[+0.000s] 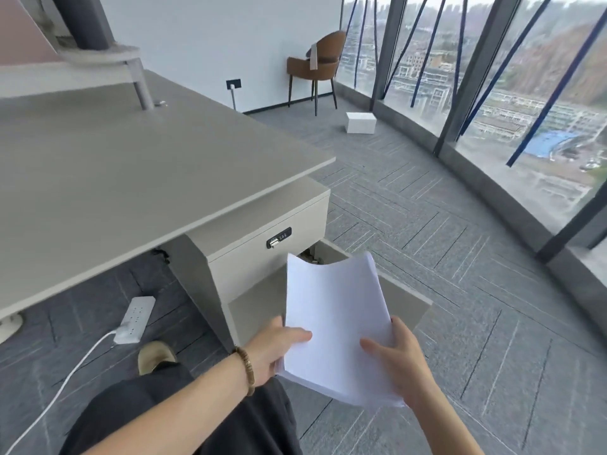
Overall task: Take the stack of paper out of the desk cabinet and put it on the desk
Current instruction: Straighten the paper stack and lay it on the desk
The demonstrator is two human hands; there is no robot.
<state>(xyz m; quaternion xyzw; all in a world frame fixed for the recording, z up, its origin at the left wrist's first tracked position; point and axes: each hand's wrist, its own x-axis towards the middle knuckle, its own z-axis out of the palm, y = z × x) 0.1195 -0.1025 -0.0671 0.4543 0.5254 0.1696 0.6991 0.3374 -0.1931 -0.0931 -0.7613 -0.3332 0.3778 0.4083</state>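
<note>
Fingers [297,334] of both hands clamp the paper stack [335,323] at its near edge; sheets are limp and slippery, so support underneath. Desk [131,165] lies at ten o'clock.

Grey carpet [427,224] runs to glass windows [525,110] on the right; a brown chair [315,64] stands by the far white wall [213,37].

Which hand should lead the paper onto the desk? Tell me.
Left, probably. The left hand grips the paper stack on the side nearer the desk, which lies to the left; the right hand holds the far edge.
</note>
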